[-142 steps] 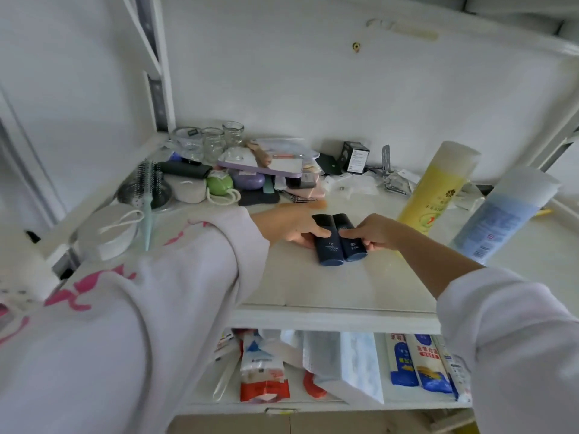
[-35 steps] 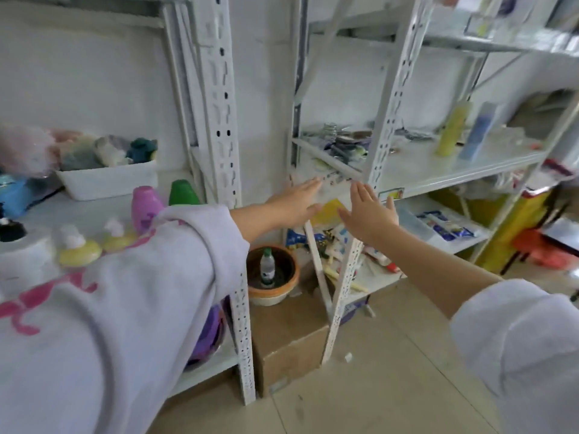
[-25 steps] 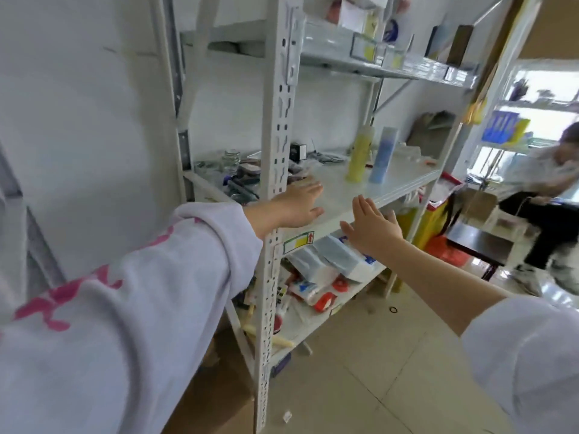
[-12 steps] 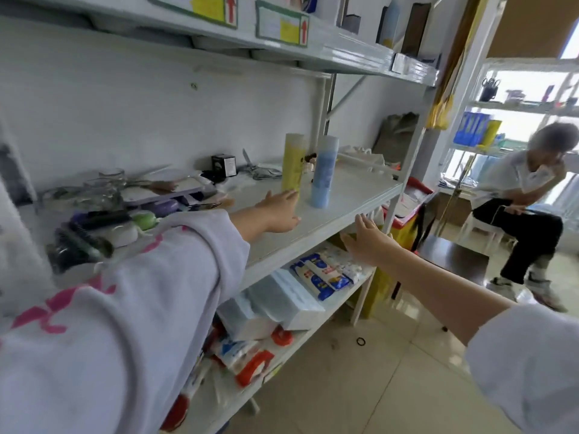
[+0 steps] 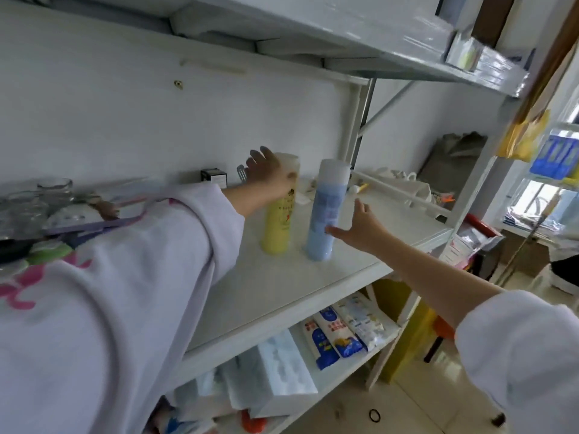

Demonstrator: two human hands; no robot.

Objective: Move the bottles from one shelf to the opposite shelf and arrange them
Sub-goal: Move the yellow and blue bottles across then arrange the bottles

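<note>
So both hands are going in at once here. The left hand (image 5: 266, 175) is spread open and wrapping over the upper part of the yellow bottle (image 5: 279, 214), palm against the top third, fingers curling round the far side. It's touching for sure, but I can't tell if it's a proper squeeze; it looks more like a hand settling on than one clamped. The right hand (image 5: 360, 225) is open too, fingers splayed, with the fingertips just meeting the lower side of the blue bottle (image 5: 327, 211). No real grip there, as far as I can see.

The two bottles are standing upright, just beside each other, on the white shelf (image 5: 282, 292), yellow under the left hand and blue right in front of the right one. Neither is lifted; both bases are sitting flat on the board.

Off past the left sleeve there's a jumble of stuff: glass jars (image 5: 47, 195), some purple flat thing, a little black box (image 5: 214, 177) behind the left wrist. Below the hands, the lower shelf is holding packets and a pale blue box.

Progress-wise: I'd say this pair is at the very start of its trip. Both bottles are waiting to be picked up, carried across and lined up on the other side. The opposite shelf isn't in view, so how much is already over there I honestly can't say. Next bit needs both grips closing firmly, since the bottles are tall and would tip easily.
</note>
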